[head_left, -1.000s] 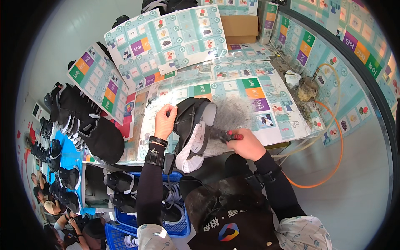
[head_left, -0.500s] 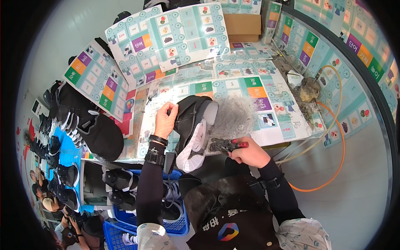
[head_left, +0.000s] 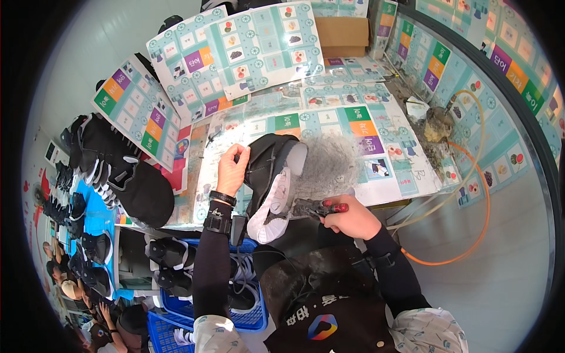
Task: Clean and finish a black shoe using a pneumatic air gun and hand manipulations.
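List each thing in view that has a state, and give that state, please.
left hand: closed on the black shoe's upper, steadying it.
right hand: closed around the red-handled tool.
black shoe: held tilted over the table edge, white sole facing the tool.
red-handled tool: gripped, tip at the sole.
blue crate: open, holding black shoes.
cardboard box: closed, on the table's far side.

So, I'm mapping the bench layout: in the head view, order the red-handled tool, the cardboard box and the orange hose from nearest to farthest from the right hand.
1. Red-handled tool: in the right hand.
2. Orange hose: right, on the floor.
3. Cardboard box: far end of the table.
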`<control>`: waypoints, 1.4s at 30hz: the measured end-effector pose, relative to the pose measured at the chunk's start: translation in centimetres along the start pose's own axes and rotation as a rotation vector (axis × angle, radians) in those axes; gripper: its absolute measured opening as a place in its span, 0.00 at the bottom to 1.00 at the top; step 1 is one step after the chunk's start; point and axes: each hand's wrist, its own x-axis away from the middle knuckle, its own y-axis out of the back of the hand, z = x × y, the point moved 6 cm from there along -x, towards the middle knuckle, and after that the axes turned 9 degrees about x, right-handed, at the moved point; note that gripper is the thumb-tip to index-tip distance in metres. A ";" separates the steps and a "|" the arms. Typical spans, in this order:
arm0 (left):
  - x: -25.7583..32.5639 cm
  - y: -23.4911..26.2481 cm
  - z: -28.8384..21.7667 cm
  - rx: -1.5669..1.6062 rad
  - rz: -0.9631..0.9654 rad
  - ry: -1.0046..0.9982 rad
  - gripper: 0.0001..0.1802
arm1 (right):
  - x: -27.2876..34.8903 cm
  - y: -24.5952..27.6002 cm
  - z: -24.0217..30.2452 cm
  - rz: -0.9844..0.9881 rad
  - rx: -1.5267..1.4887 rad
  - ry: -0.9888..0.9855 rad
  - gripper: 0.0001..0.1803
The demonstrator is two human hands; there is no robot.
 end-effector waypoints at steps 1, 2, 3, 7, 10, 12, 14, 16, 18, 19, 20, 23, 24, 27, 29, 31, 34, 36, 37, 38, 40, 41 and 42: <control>0.0 0.1 -0.1 0.016 -0.002 -0.017 0.14 | 0.0 -0.2 0.4 0.005 -0.042 0.024 0.09; 0.0 0.2 -0.2 0.032 -0.004 -0.035 0.14 | -0.1 0.0 0.7 -0.112 0.006 0.120 0.09; -0.1 0.2 -0.1 0.031 -0.003 -0.038 0.14 | -0.4 0.0 0.4 -0.114 0.004 0.122 0.09; 0.0 0.3 0.1 -0.007 -0.004 -0.020 0.14 | -0.6 0.6 1.1 -0.055 -0.088 0.140 0.09; 0.0 0.1 -0.1 -0.025 -0.011 -0.026 0.14 | -0.5 1.0 1.7 -0.153 0.217 0.190 0.16; -0.3 -0.1 -0.2 -0.024 -0.008 -0.016 0.14 | -0.5 2.1 2.5 -0.297 0.261 0.206 0.14; -0.6 -0.5 -0.3 -0.022 -0.004 -0.007 0.14 | -0.1 3.4 3.1 -0.496 0.312 0.265 0.12; -0.9 -0.8 -0.6 -0.053 0.002 0.010 0.14 | 0.0 3.4 3.1 -0.516 0.333 0.256 0.11; -1.1 -0.8 -0.9 -0.061 0.005 0.001 0.14 | -0.1 3.2 2.7 -0.539 0.354 0.246 0.11; -1.3 -0.8 -1.0 -0.068 0.008 -0.005 0.14 | -0.3 2.7 2.1 -0.508 0.389 0.235 0.11; -1.4 -0.9 -1.1 -0.069 0.008 -0.009 0.14 | -0.4 2.3 1.9 -0.477 0.422 0.225 0.10; -1.4 -0.4 -1.6 -0.087 0.004 0.012 0.14 | -0.3 1.7 2.0 -0.365 0.388 0.196 0.12; -1.7 -0.4 -2.3 -0.066 0.019 0.004 0.14 | 0.0 2.0 2.2 -0.368 0.388 0.202 0.12; -2.3 -1.7 -7.0 -0.077 0.056 -0.118 0.13 | 1.0 4.0 1.3 -0.404 0.216 0.207 0.16; -2.2 -2.3 -14.3 -0.248 0.133 -0.370 0.09 | 1.9 5.7 -0.4 -0.497 -0.001 0.147 0.21; -1.8 -4.2 -19.7 -0.642 0.366 -0.674 0.11 | 3.0 7.3 -1.5 -0.526 -0.123 0.077 0.23; -0.5 -6.3 -19.2 -0.861 0.594 -0.940 0.16 | 3.9 8.4 -2.2 -0.572 -0.167 0.082 0.23; -0.3 -5.9 -16.7 -0.843 0.615 -0.882 0.17 | 4.7 8.4 -2.3 -0.546 -0.254 0.024 0.23; -0.1 -5.6 -15.5 -0.821 0.639 -0.825 0.18 | 4.8 8.4 -2.5 -0.550 -0.258 0.027 0.23; -0.4 -4.9 -14.1 -0.831 0.592 -0.682 0.21 | 4.8 8.2 -2.6 -0.512 -0.252 0.041 0.23; -0.4 -3.1 -10.7 -0.657 0.238 -0.494 0.16 | 4.7 7.8 -2.7 -0.475 -0.248 0.053 0.23; 0.1 -3.1 -10.5 -0.597 0.028 -0.454 0.13 | 4.6 7.8 -2.9 -0.468 -0.262 0.042 0.23; 0.6 -4.6 -11.7 -0.706 -0.201 -0.482 0.11 | 4.5 7.9 -3.6 -0.465 -0.274 0.024 0.24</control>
